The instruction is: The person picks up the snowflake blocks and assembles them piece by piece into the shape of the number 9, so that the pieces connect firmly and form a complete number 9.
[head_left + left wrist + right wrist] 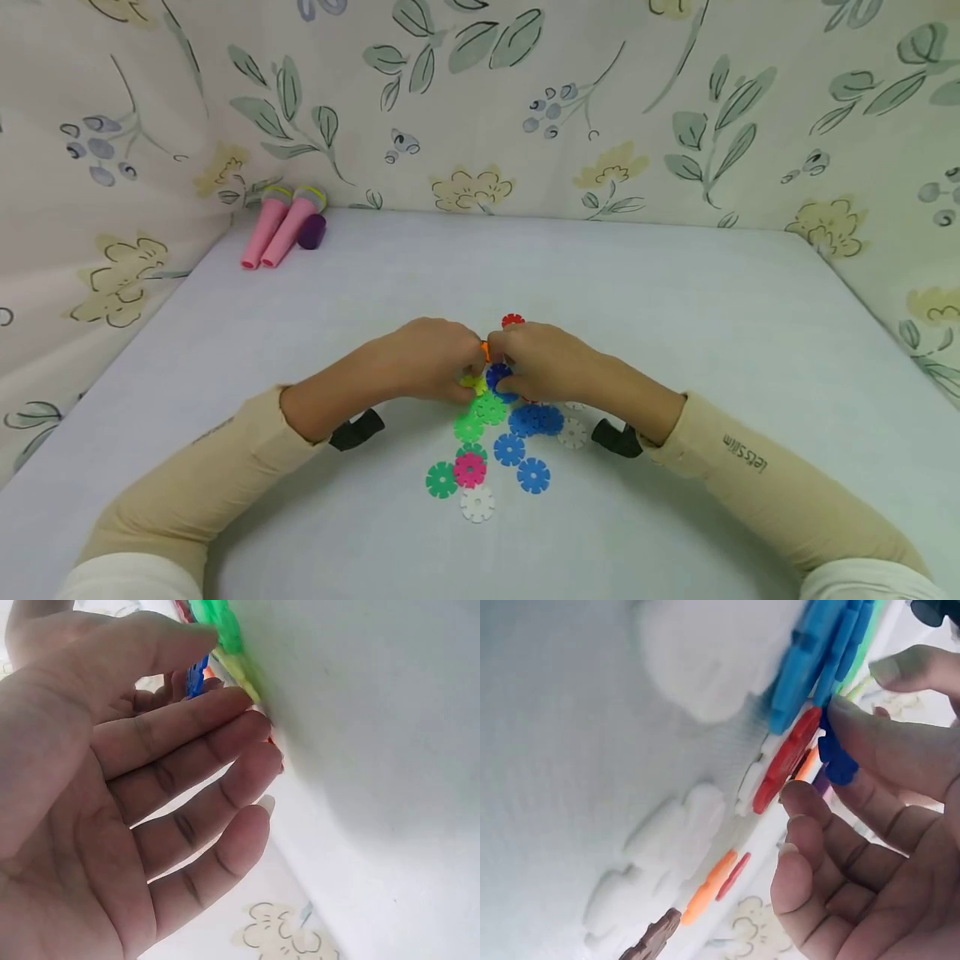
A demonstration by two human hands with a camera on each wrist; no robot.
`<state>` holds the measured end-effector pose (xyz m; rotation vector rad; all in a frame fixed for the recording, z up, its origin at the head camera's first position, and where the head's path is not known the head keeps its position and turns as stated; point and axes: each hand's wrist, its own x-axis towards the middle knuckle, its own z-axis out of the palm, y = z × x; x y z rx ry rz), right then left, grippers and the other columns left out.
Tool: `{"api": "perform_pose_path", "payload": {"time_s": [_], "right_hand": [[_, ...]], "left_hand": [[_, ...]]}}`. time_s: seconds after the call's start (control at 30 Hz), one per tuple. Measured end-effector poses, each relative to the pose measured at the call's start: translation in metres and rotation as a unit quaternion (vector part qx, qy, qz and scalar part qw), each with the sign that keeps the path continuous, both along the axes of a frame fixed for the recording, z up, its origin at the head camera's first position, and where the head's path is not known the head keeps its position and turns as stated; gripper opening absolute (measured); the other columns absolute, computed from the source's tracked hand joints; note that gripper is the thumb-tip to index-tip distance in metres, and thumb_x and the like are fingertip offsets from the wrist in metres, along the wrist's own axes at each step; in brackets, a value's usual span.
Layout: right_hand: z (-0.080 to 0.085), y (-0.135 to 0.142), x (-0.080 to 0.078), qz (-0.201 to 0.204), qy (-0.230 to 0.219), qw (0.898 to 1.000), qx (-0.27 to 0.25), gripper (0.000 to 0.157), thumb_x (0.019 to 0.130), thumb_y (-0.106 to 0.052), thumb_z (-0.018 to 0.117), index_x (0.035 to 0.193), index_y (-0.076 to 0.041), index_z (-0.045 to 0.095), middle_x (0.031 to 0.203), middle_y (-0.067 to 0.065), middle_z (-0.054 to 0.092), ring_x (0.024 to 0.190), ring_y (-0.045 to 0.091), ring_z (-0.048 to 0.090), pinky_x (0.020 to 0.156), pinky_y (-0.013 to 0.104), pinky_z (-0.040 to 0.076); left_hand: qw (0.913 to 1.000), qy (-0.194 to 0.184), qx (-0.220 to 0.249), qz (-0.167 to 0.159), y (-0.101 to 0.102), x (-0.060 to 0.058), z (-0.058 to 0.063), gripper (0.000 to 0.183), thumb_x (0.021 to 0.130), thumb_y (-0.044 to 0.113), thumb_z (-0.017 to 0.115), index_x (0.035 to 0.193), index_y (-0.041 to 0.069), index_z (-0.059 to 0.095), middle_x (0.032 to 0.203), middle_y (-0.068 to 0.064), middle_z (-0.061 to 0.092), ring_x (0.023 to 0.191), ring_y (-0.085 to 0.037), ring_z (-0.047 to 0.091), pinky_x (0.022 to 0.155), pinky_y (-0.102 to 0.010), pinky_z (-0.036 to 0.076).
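A dark blue notched plastic disc [498, 375] is pinched between the thumb and index finger of my right hand [553, 363]; the right wrist view shows the same dark blue disc [838, 759] edge-on. My left hand [431, 360] faces it with loosely bent fingers and nothing in its grasp, its fingertips [259, 761] by the edge of the pile. Close to the left thumb lie a yellow disc [474, 382] and bright green discs [489, 408]. Red disc [787, 761] and blue discs [810, 664] lie beside the right fingers. Both hands hide part of the pile.
Nearer me spread blue discs [533, 476], a pink disc [470, 470], a green disc [442, 480] and a white disc [477, 505]. Pink toy microphones [281, 229] and a dark purple cylinder [312, 232] lie at the back left. Floral cloth [480, 108] borders the white table [637, 275].
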<state>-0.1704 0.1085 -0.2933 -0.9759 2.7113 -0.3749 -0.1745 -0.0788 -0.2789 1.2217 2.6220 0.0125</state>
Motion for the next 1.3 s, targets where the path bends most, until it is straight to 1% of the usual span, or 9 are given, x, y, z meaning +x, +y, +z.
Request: {"api": "perform_pose_path", "payload": {"time_s": [0.17, 0.27, 0.37, 0.47, 0.57, 0.67, 0.77, 0.97, 1.3], "right_hand": [[0.007, 0.009, -0.003, -0.003, -0.034, 0.998, -0.054, 0.013, 0.091, -0.012, 0.075, 0.099, -0.011, 0.065, 0.086, -0.003, 0.065, 0.079, 0.015, 0.060, 0.073, 0.028, 0.054], [0.018, 0.018, -0.006, -0.007, -0.049, 0.991, -0.122, 0.008, 0.094, -0.007, 0.070, 0.099, -0.009, 0.065, 0.085, 0.001, 0.067, 0.075, 0.017, 0.061, 0.070, 0.030, 0.055], [0.030, 0.028, -0.008, -0.017, -0.068, 0.978, -0.195, 0.011, 0.096, -0.006, 0.067, 0.107, -0.008, 0.066, 0.086, 0.005, 0.068, 0.076, 0.024, 0.064, 0.069, 0.033, 0.056], [0.043, 0.035, -0.008, -0.033, -0.098, 0.961, -0.256, 0.022, 0.098, -0.004, 0.064, 0.120, -0.005, 0.062, 0.088, 0.009, 0.069, 0.078, 0.033, 0.064, 0.069, 0.034, 0.057], [0.053, 0.040, -0.007, -0.048, -0.139, 0.939, -0.312, 0.027, 0.098, -0.001, 0.061, 0.125, -0.001, 0.055, 0.086, 0.013, 0.068, 0.077, 0.038, 0.063, 0.067, 0.034, 0.057], [0.059, 0.043, -0.006, -0.057, -0.170, 0.920, -0.350, 0.025, 0.099, -0.002, 0.061, 0.123, 0.001, 0.053, 0.084, 0.017, 0.066, 0.072, 0.035, 0.062, 0.066, 0.033, 0.057], [0.062, 0.044, -0.005, -0.059, -0.173, 0.914, -0.363, 0.023, 0.099, -0.003, 0.061, 0.121, 0.002, 0.056, 0.084, 0.018, 0.066, 0.070, 0.030, 0.062, 0.065, 0.033, 0.057], [0.065, 0.045, -0.001, -0.051, -0.124, 0.923, -0.361, 0.022, 0.099, -0.003, 0.062, 0.120, 0.000, 0.063, 0.085, 0.016, 0.065, 0.071, 0.030, 0.062, 0.064, 0.032, 0.056], [0.070, 0.043, 0.010, -0.018, -0.039, 0.942, -0.334, 0.021, 0.098, -0.001, 0.062, 0.119, 0.000, 0.064, 0.081, 0.007, 0.066, 0.070, 0.025, 0.060, 0.061, 0.030, 0.055]], "left_hand": [[0.9982, 0.041, 0.035, 0.027, -0.001, -0.002, 0.000, 0.014, 0.090, 0.017, 0.065, 0.077, 0.014, 0.063, 0.062, 0.006, 0.050, 0.057, -0.011, 0.047, 0.051, -0.024, 0.036], [0.9888, 0.047, 0.120, 0.075, -0.004, -0.006, 0.002, 0.011, 0.092, 0.014, 0.060, 0.082, 0.012, 0.062, 0.061, 0.005, 0.051, 0.054, -0.012, 0.047, 0.051, -0.025, 0.037], [0.9634, -0.005, 0.244, 0.111, -0.010, -0.008, 0.007, 0.007, 0.093, 0.013, 0.060, 0.089, 0.011, 0.065, 0.068, 0.006, 0.061, 0.059, -0.013, 0.054, 0.055, -0.027, 0.046], [0.9309, -0.040, 0.345, 0.113, -0.014, -0.007, 0.015, 0.004, 0.094, 0.012, 0.063, 0.095, 0.010, 0.067, 0.077, 0.005, 0.067, 0.069, -0.012, 0.062, 0.063, -0.028, 0.054], [0.9142, -0.006, 0.396, 0.086, -0.016, -0.004, 0.021, 0.005, 0.094, 0.011, 0.069, 0.098, 0.009, 0.068, 0.085, 0.005, 0.071, 0.077, -0.009, 0.067, 0.068, -0.026, 0.057], [0.9060, 0.058, 0.416, 0.055, -0.018, 0.000, 0.026, 0.008, 0.092, 0.010, 0.072, 0.100, 0.009, 0.070, 0.090, 0.005, 0.073, 0.082, -0.006, 0.068, 0.068, -0.024, 0.056], [0.9012, 0.114, 0.417, 0.022, -0.018, 0.004, 0.029, 0.012, 0.091, 0.010, 0.074, 0.103, 0.009, 0.073, 0.095, 0.003, 0.074, 0.085, -0.007, 0.069, 0.067, -0.024, 0.056], [0.8897, 0.213, 0.402, -0.039, -0.016, 0.007, 0.030, 0.017, 0.088, 0.007, 0.078, 0.105, 0.004, 0.075, 0.096, -0.004, 0.075, 0.086, -0.014, 0.071, 0.069, -0.028, 0.057], [0.8674, 0.347, 0.346, -0.086, -0.013, 0.015, 0.031, 0.017, 0.086, 0.009, 0.079, 0.101, 0.002, 0.075, 0.081, -0.008, 0.072, 0.076, -0.022, 0.071, 0.065, -0.031, 0.057]]}}
